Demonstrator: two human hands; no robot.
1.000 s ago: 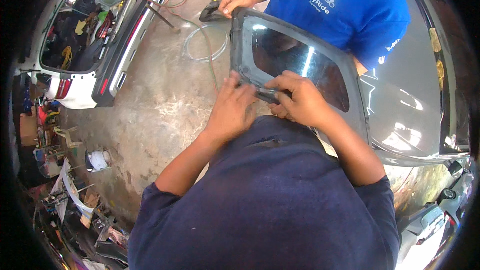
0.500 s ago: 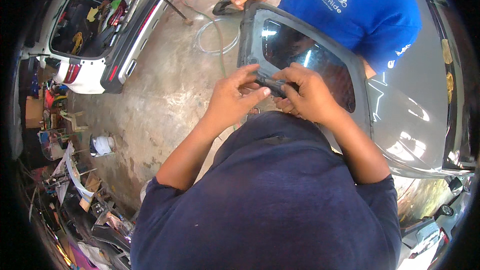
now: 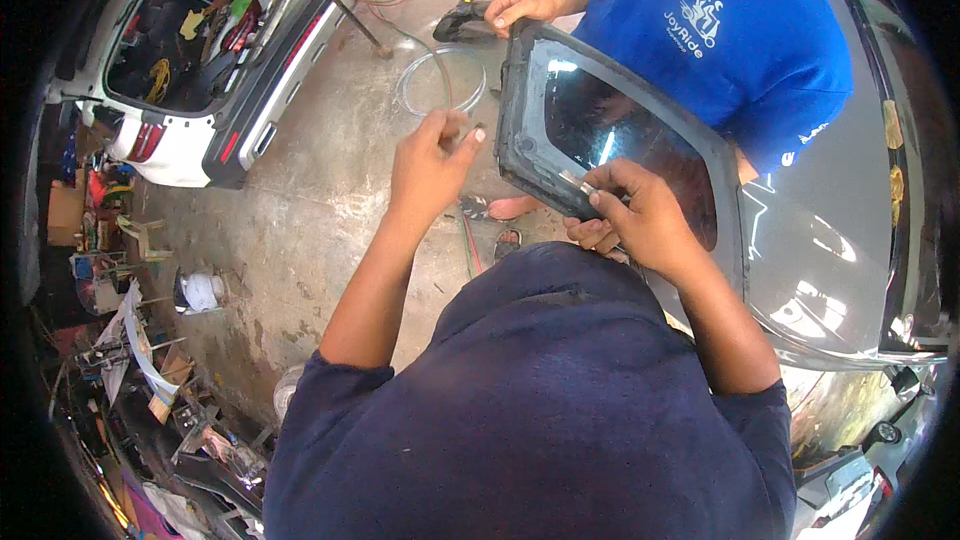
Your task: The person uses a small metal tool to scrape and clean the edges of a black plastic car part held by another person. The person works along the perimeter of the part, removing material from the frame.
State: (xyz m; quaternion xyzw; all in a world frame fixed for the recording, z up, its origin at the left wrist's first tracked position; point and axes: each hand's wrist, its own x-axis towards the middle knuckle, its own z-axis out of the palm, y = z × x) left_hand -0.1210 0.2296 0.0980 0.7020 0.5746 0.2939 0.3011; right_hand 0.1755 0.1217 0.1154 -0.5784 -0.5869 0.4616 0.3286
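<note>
A dark tinted window pane (image 3: 620, 130) in a black rubber frame (image 3: 512, 145) stands tilted in front of me. My right hand (image 3: 640, 220) grips a small metal blade (image 3: 577, 181) and presses it on the frame's lower edge. My left hand (image 3: 430, 155) is off the frame, raised to its left over the concrete floor, fingers curled with thumb against forefinger; nothing shows in it. A co-worker in a blue shirt (image 3: 730, 40) holds the frame's top corner with one hand (image 3: 520, 8).
A white car's rear with its boot open (image 3: 200, 70) is at the upper left. A clear hose coil (image 3: 440, 80) lies on the floor. A grey car body (image 3: 830, 240) fills the right. Tools and scrap (image 3: 130, 340) crowd the left edge.
My left hand has let go of the frame's lower edge and swung left and up. My right hand stays on the edge with the blade. The view has shifted slightly.
</note>
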